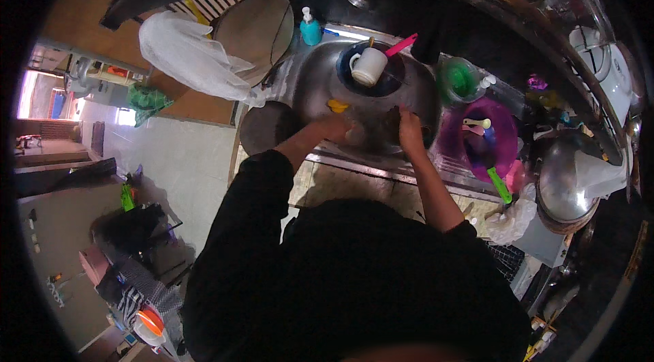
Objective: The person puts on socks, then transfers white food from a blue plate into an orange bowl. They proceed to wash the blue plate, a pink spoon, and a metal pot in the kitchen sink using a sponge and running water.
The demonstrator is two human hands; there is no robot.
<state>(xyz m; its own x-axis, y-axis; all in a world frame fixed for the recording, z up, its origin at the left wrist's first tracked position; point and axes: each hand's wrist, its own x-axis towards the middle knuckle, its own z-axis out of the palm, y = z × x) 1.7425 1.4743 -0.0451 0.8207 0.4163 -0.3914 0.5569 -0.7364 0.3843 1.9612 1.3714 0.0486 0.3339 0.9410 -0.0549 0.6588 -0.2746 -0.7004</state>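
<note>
Both of my hands are low over the stainless steel sink (319, 75). My left hand (340, 129) is at the near left of the basin, its fingers beside a pale, blurred round shape (356, 134). My right hand (410, 132) is near the basin's right side, its fingers against a dark item (392, 124) too dim to name. Whether either hand grips these is unclear. Just beyond my left hand lies a small yellow item (337, 106). At the back of the basin, a white mug (370, 66) lies tilted in a dark blue bowl (343, 75) with a pink handle (401, 45).
Right of the sink are a green-filled tub (456, 78) and a purple basin (503, 127) with utensils and a green handle (499, 185). Farther right is a metal lid (564, 183). A teal pump bottle (310, 28), white plastic bag (179, 50) and round dark pan (265, 127) are leftward.
</note>
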